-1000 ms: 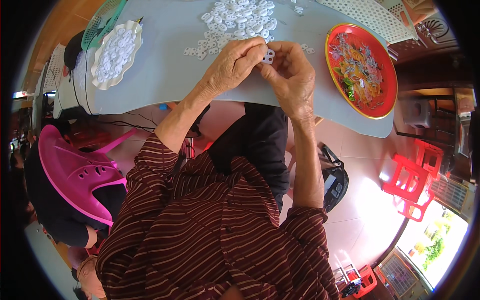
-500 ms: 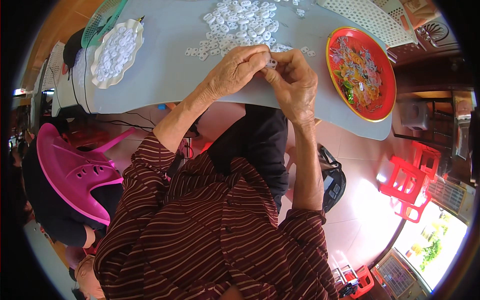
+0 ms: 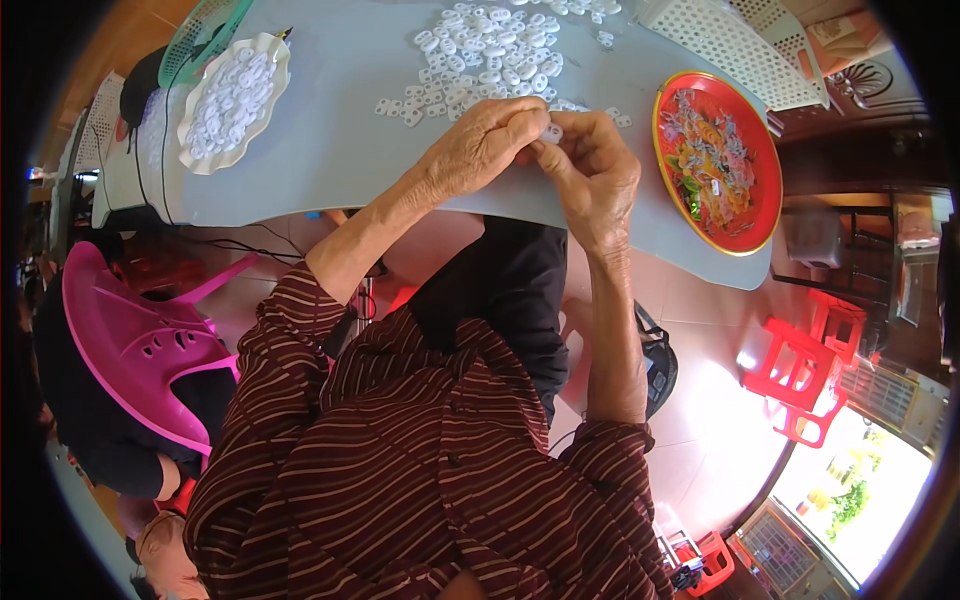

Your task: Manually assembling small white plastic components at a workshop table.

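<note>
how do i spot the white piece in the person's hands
Above the near side of the grey table, the person's left hand and right hand meet. Between them shows a small white piece. Unlike the loose white pieces spread farther back, it is held.

A small white piece [image 3: 553,132] with greyish openings in its face is held between the left hand [image 3: 492,142] and the right hand [image 3: 598,168]; its edges are partly hidden by fingers.

Two hands [image 3: 595,178], one red tray [image 3: 764,180]
</note>
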A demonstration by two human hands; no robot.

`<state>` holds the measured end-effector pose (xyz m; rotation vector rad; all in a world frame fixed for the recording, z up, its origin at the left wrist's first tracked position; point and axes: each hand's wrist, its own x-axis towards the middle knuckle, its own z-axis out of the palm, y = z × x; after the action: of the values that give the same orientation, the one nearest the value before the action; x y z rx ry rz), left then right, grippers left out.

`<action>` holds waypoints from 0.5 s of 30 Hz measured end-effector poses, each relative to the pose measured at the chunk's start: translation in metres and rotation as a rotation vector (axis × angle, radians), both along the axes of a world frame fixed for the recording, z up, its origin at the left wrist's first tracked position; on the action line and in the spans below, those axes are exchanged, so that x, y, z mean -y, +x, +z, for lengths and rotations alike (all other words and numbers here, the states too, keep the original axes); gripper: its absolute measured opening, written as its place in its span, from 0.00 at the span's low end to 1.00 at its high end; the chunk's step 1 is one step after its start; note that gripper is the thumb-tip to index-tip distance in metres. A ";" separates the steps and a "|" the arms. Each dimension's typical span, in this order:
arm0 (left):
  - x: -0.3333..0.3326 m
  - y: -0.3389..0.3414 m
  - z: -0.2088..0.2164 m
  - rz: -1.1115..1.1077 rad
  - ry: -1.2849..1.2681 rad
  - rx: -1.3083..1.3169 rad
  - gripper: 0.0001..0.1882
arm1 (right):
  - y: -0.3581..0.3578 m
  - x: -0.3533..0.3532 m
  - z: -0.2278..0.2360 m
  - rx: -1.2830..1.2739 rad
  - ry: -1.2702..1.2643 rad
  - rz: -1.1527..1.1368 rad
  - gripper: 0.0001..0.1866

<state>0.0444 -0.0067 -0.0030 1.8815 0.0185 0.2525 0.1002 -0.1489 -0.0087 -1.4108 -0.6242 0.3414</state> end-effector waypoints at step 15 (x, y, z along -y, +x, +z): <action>0.003 -0.022 -0.001 0.114 -0.176 -0.021 0.20 | 0.245 0.031 0.082 0.575 -0.153 -0.550 0.06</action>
<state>0.0220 -0.0095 -0.0037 1.7102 0.1579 0.3002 0.3451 -0.1802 0.0728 -1.7737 -0.6452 -0.4799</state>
